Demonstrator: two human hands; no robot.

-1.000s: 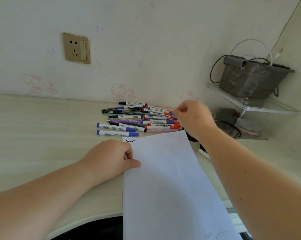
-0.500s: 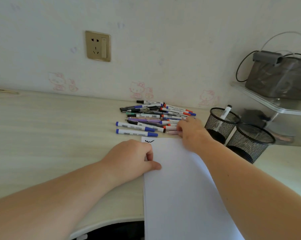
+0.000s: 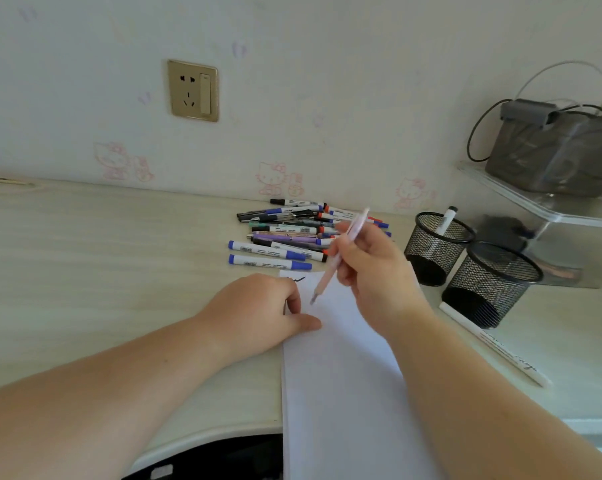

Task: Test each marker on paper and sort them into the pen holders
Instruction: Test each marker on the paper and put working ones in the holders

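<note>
Spanning the frame, the tabletop (image 3: 102,271) carries a white paper sheet (image 3: 344,393) running from its near edge toward the middle, with the left hand (image 3: 258,313) resting curled on the sheet's far left corner, thumb pressing it flat and grasping nothing. Two black mesh pen holders (image 3: 490,282) stand by the right edge, the farther one holding a single marker (image 3: 445,223), while the marker pile (image 3: 292,233) lies along the far edge. Right hand (image 3: 375,268) fingers grip a pink pen (image 3: 334,261), tilted, tip just above the paper.
</note>
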